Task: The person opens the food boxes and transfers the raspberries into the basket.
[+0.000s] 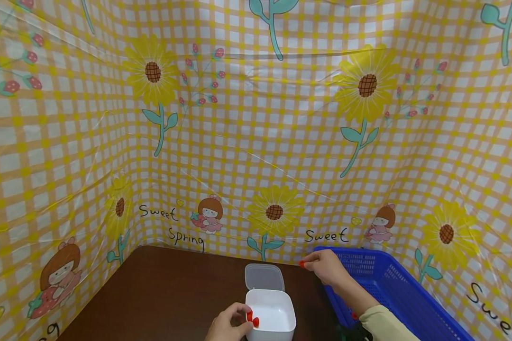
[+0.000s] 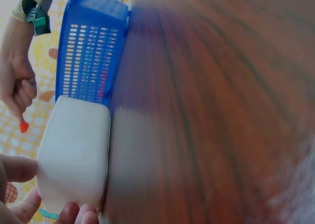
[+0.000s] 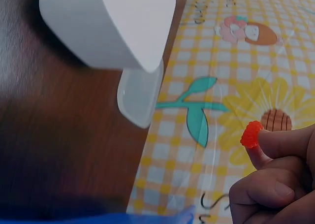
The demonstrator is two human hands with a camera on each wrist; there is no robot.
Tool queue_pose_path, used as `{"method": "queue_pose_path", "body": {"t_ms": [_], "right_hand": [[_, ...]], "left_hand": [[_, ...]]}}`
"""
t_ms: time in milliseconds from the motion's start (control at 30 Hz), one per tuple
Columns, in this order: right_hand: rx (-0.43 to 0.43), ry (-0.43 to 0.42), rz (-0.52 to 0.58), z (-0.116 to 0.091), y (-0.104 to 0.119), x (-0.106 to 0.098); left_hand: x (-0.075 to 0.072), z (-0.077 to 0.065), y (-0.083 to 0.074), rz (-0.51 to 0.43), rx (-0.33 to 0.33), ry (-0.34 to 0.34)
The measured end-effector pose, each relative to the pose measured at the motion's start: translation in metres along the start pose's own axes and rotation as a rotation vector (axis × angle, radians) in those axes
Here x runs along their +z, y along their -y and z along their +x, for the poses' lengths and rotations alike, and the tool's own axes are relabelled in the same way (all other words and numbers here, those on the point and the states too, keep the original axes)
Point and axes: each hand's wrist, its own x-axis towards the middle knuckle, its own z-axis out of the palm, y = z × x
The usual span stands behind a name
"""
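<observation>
A yellow-checked sheet [image 1: 256, 142] with printed sunflowers [image 1: 274, 212] hangs behind a dark brown tabletop [image 1: 175, 293]
</observation>
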Motion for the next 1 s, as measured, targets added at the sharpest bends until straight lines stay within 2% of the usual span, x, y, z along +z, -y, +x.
{"method": "queue_pose_path", "body": {"t_ms": [533,1000], "right_hand": [[0.039,-0.012,-0.055,0.007,-0.031,-0.054],[0.073,-0.010,-0.114,0.019,-0.067,-0.073]], "left_hand": [[0.000,0.001,0.001,0.013,0.008,-0.008],[0.000,0.000,0.000,0.004,0.009,-0.007]]}}
